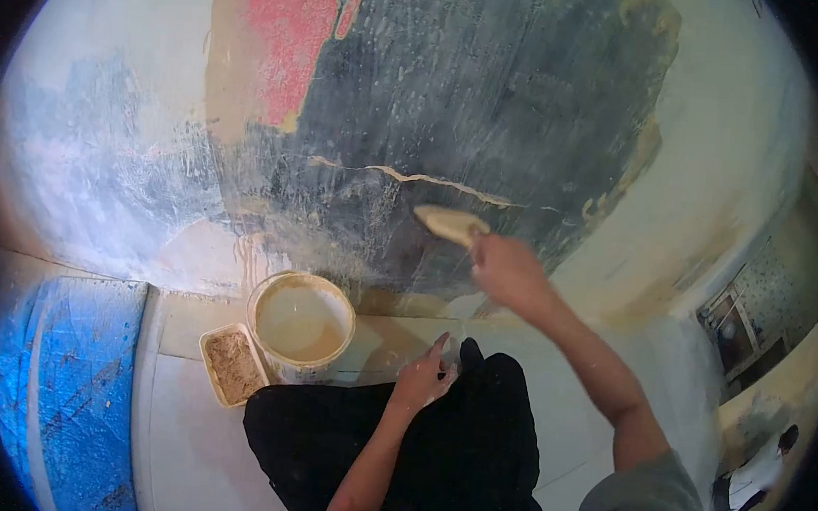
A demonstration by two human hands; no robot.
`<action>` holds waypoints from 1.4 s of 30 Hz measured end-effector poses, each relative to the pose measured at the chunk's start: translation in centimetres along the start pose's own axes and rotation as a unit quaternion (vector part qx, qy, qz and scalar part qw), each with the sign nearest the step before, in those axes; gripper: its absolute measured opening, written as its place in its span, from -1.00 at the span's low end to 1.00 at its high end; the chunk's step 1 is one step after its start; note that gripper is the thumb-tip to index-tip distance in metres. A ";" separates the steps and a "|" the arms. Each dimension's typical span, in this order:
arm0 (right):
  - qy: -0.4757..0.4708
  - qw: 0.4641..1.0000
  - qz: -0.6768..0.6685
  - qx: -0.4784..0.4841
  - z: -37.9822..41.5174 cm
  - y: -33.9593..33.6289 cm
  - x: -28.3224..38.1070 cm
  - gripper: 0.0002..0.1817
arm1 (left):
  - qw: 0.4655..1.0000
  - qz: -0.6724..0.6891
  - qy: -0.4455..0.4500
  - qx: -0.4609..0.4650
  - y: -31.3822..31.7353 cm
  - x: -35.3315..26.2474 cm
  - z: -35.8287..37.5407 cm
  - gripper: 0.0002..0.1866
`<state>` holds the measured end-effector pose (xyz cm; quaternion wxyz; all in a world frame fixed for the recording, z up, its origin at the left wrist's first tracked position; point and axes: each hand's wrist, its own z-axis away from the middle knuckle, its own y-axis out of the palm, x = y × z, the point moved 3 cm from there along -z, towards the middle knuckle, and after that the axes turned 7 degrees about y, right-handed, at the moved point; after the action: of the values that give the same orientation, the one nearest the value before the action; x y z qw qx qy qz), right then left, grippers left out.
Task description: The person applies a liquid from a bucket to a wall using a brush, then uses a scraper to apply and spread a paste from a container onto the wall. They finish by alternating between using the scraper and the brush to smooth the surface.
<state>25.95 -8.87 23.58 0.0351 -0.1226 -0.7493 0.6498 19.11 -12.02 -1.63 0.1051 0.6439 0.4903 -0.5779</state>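
Observation:
My right hand is closed round a pale brush-like tool, slightly blurred, held in front of the dark patch of the wall. A pale, jagged line crosses that patch just above the tool. Over my dark-clothed lap, my left hand has its fingers partly spread, whitish smears on them and nothing held. To its left stands a round bucket with cloudy, pale liquid inside. Touching or close beside the bucket is a small rectangular tub of brownish, crumbly material.
A blue sheet-like covering lies at the left. Pink paint shows on the upper wall. At the far right are a framed opening and, farther off, another person in a white top.

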 end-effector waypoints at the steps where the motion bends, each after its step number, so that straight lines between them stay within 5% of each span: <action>1: -0.005 0.999 0.004 -0.031 -0.4 -2.6 -0.1 -0.63 | 1.000 0.001 0.001 -0.004 -0.1 -0.1 0.0 -0.31; 5: -0.045 0.971 -0.009 -0.235 -0.9 -13.5 0.7 -0.68 | 1.000 -0.006 -0.010 0.003 -0.3 -0.5 0.2 -0.33; 8: -0.130 0.878 0.009 -0.460 -2.1 -19.7 1.7 -0.72 | 1.000 0.000 -0.014 0.001 -0.4 -0.6 0.2 -0.34; 13: -0.149 0.819 0.019 -0.553 -5.2 -23.3 6.9 -0.53 | 1.000 0.015 -0.024 -0.001 -0.5 -0.7 0.3 -0.34; 14: -0.153 0.821 0.014 -0.551 -5.6 -22.4 8.6 -0.53 | 0.999 0.025 -0.026 0.005 -0.6 -0.8 0.3 -0.33; 16: 0.047 0.924 0.006 -0.380 -7.4 -19.5 10.4 -0.60 | 0.999 0.030 -0.035 0.010 -0.7 -0.6 0.5 -0.33; 18: -0.027 0.859 0.055 -0.508 -8.3 -14.2 11.0 -0.54 | 0.999 0.044 -0.001 -0.015 -0.9 -0.4 0.5 -0.31; 20: -0.023 0.883 0.055 -0.466 -6.9 -10.0 11.7 -0.38 | 0.999 0.050 -0.006 -0.015 -0.8 0.3 0.3 -0.31; 26: -0.043 0.959 0.132 -0.249 -1.0 -1.8 10.6 -0.32 | 0.997 0.061 -0.038 -0.003 -0.5 0.2 0.3 -0.34; 28: -0.061 0.988 0.106 -0.093 -0.2 -0.9 9.0 -0.44 | 0.997 0.069 -0.046 0.005 -0.6 0.1 0.3 -0.36; 34: -0.041 0.993 0.114 0.012 -1.5 -2.1 1.3 -0.59 | 0.999 0.031 -0.025 -0.006 -0.4 0.3 0.4 -0.36; 39: -0.057 0.977 0.105 -0.177 -1.1 -12.5 -0.7 -0.75 | 0.999 0.035 -0.013 -0.023 0.9 1.7 0.3 -0.36; 42: -0.148 0.907 0.073 -0.386 -2.2 -18.4 -1.4 -0.73 | 1.000 0.009 -0.019 -0.005 0.7 1.3 0.2 -0.35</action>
<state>25.25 -9.36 42.10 -0.1738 -0.0827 -0.9273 0.3209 19.26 -11.83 -3.10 0.1232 0.6364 0.4856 -0.5866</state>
